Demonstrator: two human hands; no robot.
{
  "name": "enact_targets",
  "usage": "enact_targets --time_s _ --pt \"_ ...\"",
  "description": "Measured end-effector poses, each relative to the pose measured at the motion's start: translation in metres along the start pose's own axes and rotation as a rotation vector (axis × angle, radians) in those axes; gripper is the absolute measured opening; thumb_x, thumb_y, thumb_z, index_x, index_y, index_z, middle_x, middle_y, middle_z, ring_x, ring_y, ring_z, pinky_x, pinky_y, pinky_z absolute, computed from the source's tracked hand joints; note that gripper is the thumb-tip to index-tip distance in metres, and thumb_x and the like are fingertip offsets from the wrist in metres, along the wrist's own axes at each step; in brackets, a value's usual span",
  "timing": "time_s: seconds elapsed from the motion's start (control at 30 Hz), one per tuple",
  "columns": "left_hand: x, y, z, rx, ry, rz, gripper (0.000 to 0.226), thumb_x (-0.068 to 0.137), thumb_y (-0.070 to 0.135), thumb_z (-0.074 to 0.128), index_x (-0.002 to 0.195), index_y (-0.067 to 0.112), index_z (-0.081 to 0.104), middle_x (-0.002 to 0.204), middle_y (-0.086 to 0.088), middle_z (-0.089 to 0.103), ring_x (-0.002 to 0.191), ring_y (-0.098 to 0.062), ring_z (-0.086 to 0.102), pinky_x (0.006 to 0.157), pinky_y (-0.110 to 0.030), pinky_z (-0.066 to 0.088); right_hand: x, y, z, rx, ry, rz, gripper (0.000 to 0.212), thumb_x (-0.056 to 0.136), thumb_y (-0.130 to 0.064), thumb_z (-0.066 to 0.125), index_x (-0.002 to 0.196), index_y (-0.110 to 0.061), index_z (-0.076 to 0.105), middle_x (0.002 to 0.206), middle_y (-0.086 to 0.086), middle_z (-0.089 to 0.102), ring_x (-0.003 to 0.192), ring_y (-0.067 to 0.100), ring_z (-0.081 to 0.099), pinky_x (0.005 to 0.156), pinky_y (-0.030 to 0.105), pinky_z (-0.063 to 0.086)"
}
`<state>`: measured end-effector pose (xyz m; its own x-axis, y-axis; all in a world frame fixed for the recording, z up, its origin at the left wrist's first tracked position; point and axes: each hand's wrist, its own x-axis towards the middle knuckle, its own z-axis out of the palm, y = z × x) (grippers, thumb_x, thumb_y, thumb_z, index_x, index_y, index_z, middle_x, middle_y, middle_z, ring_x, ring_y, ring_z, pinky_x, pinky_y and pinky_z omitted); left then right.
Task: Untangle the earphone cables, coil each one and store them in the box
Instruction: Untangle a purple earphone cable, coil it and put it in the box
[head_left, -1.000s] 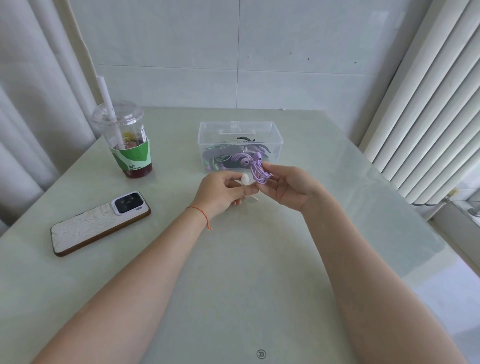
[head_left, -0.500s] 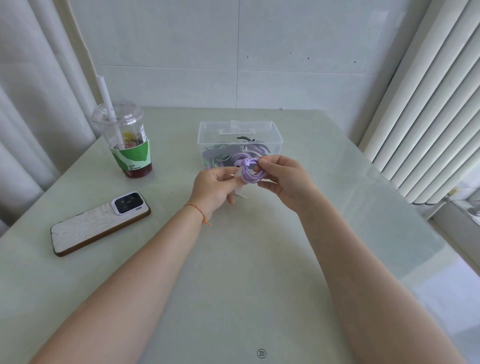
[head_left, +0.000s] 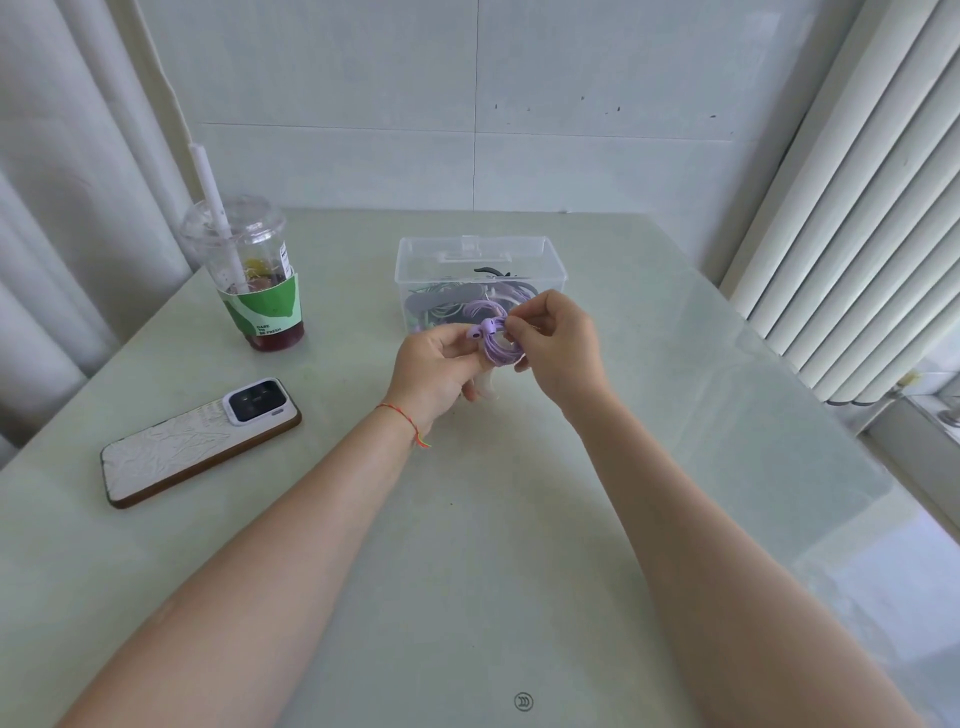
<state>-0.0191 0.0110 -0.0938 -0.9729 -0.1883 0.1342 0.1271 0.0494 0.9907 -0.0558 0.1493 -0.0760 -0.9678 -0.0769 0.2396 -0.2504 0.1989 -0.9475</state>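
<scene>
1. We hold the purple earphone coil (head_left: 500, 347) in the air between both hands, just in front of the clear plastic box (head_left: 480, 280) on the bench (head_left: 493, 545).
2. Left hand (head_left: 435, 368): fingers curled, pinching the coil's left side beside an earbud (head_left: 480, 330). Right hand (head_left: 558, 347): thumb and forefinger pinch the cable at the top of the coil, other fingers curled loosely.
3. Step in hand looks like securing the coil, so we keep the left pinch firm on the loops; slack there lets them spring apart.
4. We wrap or tuck the free end with the right hand only, snug but not kinking at the earbud.
5. Box is open on top and already holds green, grey and purple cables; we lower the coil flat onto them rather than dropping it.
6. Something white sits under the left hand; can't tell what.
</scene>
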Motion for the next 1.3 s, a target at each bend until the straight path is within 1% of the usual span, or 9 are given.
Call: enact_targets --time_s 0.07,0.17,0.33,0.47,0.6,0.73,0.93,1.07,1.3 --pt "-0.0004 0.0004 -0.0003 0.012 0.002 -0.019 0.014 0.081 0.008 0.076 0.088 0.019 0.071 0.058 0.01 0.065 0.044 -0.009 0.047 0.045 -0.018 0.038 0.0001 0.001 0.0 -0.025 -0.001 -0.009 0.006 0.088 -0.005 0.062 0.084 -0.01 0.06 0.075 0.002 0.068 0.061 0.017 0.059 0.052 0.03 0.052" --pt "-0.0005 -0.0007 -0.0019 0.063 -0.01 -0.024 0.019 0.08 0.018 0.078 0.097 0.024 0.073 0.081 0.008 0.074 0.064 -0.011 0.059 0.055 -0.026 0.047 0.0002 0.0017 -0.0008 -0.037 -0.005 -0.015 0.003 0.088 -0.006 0.062 0.085 -0.008 0.06 0.081 0.005 0.069 0.066 0.019 0.06 0.052 0.031 0.053" --pt "-0.0011 0.0015 -0.003 0.05 -0.016 -0.037 0.019 0.083 0.019 0.076 0.099 0.028 0.073 0.09 0.009 0.075 0.06 -0.011 0.063 0.06 -0.034 0.053 -0.0008 -0.0001 0.0008 -0.046 0.004 -0.035 0.009 0.088 -0.005 0.061 0.082 -0.011 0.059 0.081 0.004 0.067 0.064 0.02 0.058 0.05 0.031 0.052" --pt "-0.0027 0.0014 -0.0034 -0.11 -0.077 -0.081 0.023 0.084 0.008 0.073 0.105 0.017 0.073 0.094 -0.004 0.073 0.07 -0.029 0.064 0.06 -0.036 0.058 -0.0022 -0.0025 0.0012 -0.041 0.001 -0.049 0.013 0.088 -0.004 0.061 0.08 -0.013 0.058 0.08 0.004 0.067 0.062 0.021 0.059 0.049 0.029 0.051" --pt "-0.0032 0.0017 -0.0044 -0.182 -0.105 -0.077 0.025 0.084 0.0 0.07 0.106 0.012 0.072 0.098 -0.006 0.067 0.078 -0.026 0.058 0.061 -0.041 0.06 -0.0018 -0.0032 0.0018 -0.044 -0.019 -0.049 0.006 0.087 -0.004 0.062 0.083 -0.008 0.059 0.079 0.008 0.068 0.058 0.024 0.059 0.05 0.034 0.053" --pt "-0.0019 0.0013 -0.0067 -0.205 -0.115 -0.094 0.026 0.085 -0.005 0.067 0.108 0.006 0.069 0.103 -0.007 0.065 0.08 -0.025 0.057 0.061 -0.043 0.061 -0.0027 -0.0046 0.0002 0.024 -0.057 0.021 0.005 0.087 -0.003 0.062 0.088 0.002 0.06 0.076 0.014 0.068 0.055 0.022 0.058 0.049 0.03 0.051" --pt "-0.0009 0.0006 -0.0057 -0.148 -0.098 -0.067 0.019 0.085 -0.004 0.067 0.101 0.006 0.071 0.091 -0.009 0.067 0.076 -0.025 0.058 0.055 -0.036 0.058 -0.0039 -0.0063 -0.0023 0.078 -0.094 0.028 0.009 0.09 -0.004 0.059 0.09 -0.013 0.062 0.07 0.01 0.06 0.048 0.016 0.055 0.048 0.028 0.048" --pt "-0.0009 -0.0005 -0.0047 -0.129 -0.104 -0.062 0.016 0.084 0.001 0.07 0.099 0.007 0.07 0.083 -0.01 0.067 0.073 -0.023 0.061 0.053 -0.034 0.057 -0.0028 -0.0062 -0.0012 -0.004 -0.086 -0.028 0.016 0.092 0.0 0.054 0.088 -0.013 0.062 0.07 0.017 0.057 0.044 0.015 0.053 0.044 0.026 0.045" --pt "0.0003 -0.0009 -0.0059 -0.156 -0.081 -0.083 0.018 0.086 0.003 0.069 0.103 0.008 0.07 0.081 -0.006 0.072 0.068 -0.024 0.067 0.051 -0.031 0.054 0.0008 -0.0025 0.0031 -0.075 -0.076 -0.059 0.012 0.092 -0.005 0.058 0.089 -0.013 0.066 0.07 0.006 0.064 0.048 0.022 0.054 0.048 0.028 0.045"
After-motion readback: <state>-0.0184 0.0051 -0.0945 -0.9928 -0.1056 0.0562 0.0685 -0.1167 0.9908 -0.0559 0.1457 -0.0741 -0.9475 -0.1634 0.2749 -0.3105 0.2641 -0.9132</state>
